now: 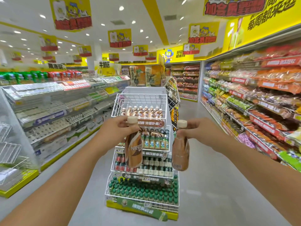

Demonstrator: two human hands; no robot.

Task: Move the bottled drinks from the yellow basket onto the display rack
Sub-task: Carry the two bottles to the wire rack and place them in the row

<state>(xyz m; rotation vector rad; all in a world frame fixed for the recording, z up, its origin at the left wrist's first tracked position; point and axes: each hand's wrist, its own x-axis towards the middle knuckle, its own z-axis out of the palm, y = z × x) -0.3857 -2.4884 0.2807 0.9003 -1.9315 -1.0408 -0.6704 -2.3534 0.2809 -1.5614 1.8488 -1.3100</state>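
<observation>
The left hand (116,128) pinches the neck of a slim brown plastic coffee bottle with a beige ribbed cap (133,145), which hangs upright in front of the white wire display rack (140,101). The right hand (197,132) grips the neck of a second brown bottle with a smooth shrink label (180,151) (barcode side showing), tilted slightly. Matching bottles (143,111) stand in a row inside the rack's top wire basket; green-capped bottles (143,191) fill the lowest tier.

Two brown, beige-capped coffee bottles — one (133,142), another (180,147) — hang upright before the white wire rack (140,101).
</observation>
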